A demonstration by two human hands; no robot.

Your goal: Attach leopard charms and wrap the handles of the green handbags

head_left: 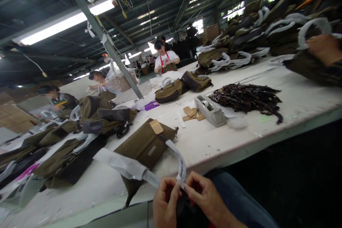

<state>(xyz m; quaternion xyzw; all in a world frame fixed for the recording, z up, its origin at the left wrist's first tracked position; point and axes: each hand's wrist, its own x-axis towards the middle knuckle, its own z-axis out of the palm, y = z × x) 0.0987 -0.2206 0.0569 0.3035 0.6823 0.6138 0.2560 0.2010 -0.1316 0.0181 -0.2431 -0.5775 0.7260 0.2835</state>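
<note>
An olive bag (pixel 145 146) lies at the table's near edge, a tan card (pixel 156 127) on its top and a small pale label on its face. Its handle (pixel 178 155), wrapped in white material, curves down to my hands. My left hand (pixel 167 199) pinches this white-wrapped handle between thumb and forefinger. Close beside it, my right hand (pixel 204 196) pinches the same spot, fingertips nearly touching the left ones. A loose sheet of white wrapping (pixel 121 164) stretches across the bag toward my left hand. What lies below my fingers is dark and partly hidden.
A grey tape dispenser (pixel 212 112), tan cards (pixel 192 113) and a heap of dark brown straps (pixel 245 99) lie on the white table (pixel 227 142). More bags (pixel 104 114) pile up left and right. A co-worker's hand (pixel 323 48) grips a wrapped handle; other people work farther back.
</note>
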